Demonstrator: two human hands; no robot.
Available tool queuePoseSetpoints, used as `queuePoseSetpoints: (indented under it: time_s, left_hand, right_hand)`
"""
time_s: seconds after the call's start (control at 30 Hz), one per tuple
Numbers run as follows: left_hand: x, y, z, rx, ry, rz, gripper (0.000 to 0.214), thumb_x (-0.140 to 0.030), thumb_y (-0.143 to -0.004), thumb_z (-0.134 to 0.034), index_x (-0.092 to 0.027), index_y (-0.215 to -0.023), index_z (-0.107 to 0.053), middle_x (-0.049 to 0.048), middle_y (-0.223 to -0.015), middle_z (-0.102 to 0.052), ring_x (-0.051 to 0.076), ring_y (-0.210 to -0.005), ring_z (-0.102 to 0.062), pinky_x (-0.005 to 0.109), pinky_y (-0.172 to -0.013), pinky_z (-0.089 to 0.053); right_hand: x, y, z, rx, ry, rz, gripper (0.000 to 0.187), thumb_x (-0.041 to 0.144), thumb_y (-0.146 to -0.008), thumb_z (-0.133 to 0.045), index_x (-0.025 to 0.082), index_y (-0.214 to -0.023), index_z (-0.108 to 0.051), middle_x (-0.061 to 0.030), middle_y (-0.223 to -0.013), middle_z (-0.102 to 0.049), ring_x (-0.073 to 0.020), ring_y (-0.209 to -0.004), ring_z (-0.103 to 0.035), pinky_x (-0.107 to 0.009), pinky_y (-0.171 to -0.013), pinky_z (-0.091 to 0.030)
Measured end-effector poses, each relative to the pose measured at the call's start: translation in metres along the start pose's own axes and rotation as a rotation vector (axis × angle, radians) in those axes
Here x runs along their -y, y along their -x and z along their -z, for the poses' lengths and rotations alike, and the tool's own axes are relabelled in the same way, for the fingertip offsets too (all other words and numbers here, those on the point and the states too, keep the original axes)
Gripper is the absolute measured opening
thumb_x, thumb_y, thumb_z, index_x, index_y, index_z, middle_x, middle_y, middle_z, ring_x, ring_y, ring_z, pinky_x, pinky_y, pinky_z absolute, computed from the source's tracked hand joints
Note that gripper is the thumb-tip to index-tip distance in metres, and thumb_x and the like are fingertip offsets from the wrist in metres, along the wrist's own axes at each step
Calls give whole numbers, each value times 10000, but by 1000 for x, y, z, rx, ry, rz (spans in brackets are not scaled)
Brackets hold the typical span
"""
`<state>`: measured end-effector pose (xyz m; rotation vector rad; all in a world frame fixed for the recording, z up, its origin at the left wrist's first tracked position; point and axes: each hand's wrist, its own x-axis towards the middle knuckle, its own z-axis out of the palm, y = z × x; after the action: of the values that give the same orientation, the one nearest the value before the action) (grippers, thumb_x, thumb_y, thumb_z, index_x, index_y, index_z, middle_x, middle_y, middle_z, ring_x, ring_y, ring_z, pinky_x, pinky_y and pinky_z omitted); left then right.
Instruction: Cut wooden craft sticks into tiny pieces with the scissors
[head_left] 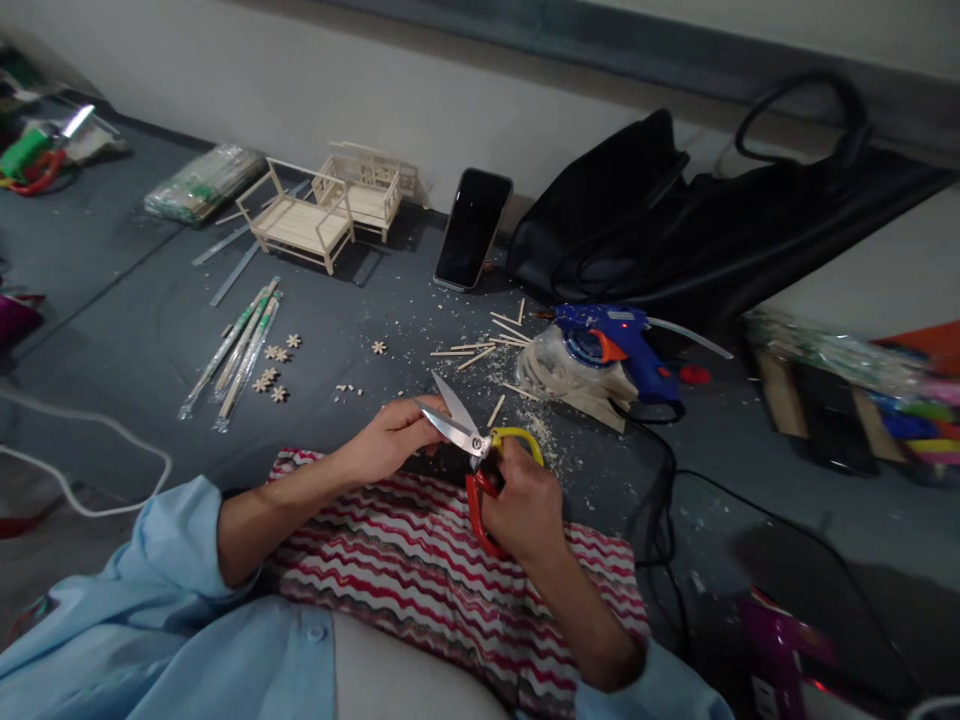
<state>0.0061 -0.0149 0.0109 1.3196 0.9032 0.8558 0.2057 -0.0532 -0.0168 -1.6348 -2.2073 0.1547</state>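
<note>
My right hand (521, 500) grips the red and yellow handles of a pair of scissors (469, 435), whose blades stand apart. My left hand (390, 435) is pinched closed right at the blades, holding something too small to make out. Both hands hover over a red, white and grey zigzag cloth (420, 570) on my lap. Just beyond the blades, short wooden sticks (480, 350) and sawdust lie scattered on the dark grey mat (135, 330).
A blue glue gun (611, 345) rests on a tape roll, its cord running toward me. A phone (472, 228) leans on the wall beside a black bag (675, 225). Two miniature stick-built benches (300, 220), wrapped chopsticks (240, 350) and small wooden flowers (274, 370) lie left.
</note>
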Motion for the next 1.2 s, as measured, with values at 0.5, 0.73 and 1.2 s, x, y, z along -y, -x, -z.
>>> queuePoseSetpoints:
  time_s: [0.5, 0.73, 1.2]
  left_hand:
    - [6, -4, 8, -1, 124, -23, 270, -397, -910, -529, -147, -867, -620, 9, -755, -558, 90, -685, -503, 219, -671, -411]
    - [9, -6, 10, -25, 126, -80, 363, -503, -836, -608, -143, -876, -602, -13, -695, -523, 91, -645, -483, 218, -617, -386]
    - [10, -4, 9, -46, -17, -166, 329, -470, -850, -590, -142, -830, -598, 0, -709, -556, 86, -638, -470, 202, -594, -386]
  right_hand:
    - [-15, -8, 2, -18, -124, -123, 89, 224, -716, -471, 229, -804, -455, 30, -604, -522, -143, -509, -480, -247, -512, -326]
    - [-7, -9, 2, -11, -40, -32, 123, 237, -679, -502, 234, -776, -427, 27, -617, -494, -148, -549, -461, -257, -531, -305]
    - [-4, -9, 4, -14, -38, -4, 127, 261, -688, -503, 236, -754, -398, 14, -636, -496, -145, -547, -440, -260, -531, -308]
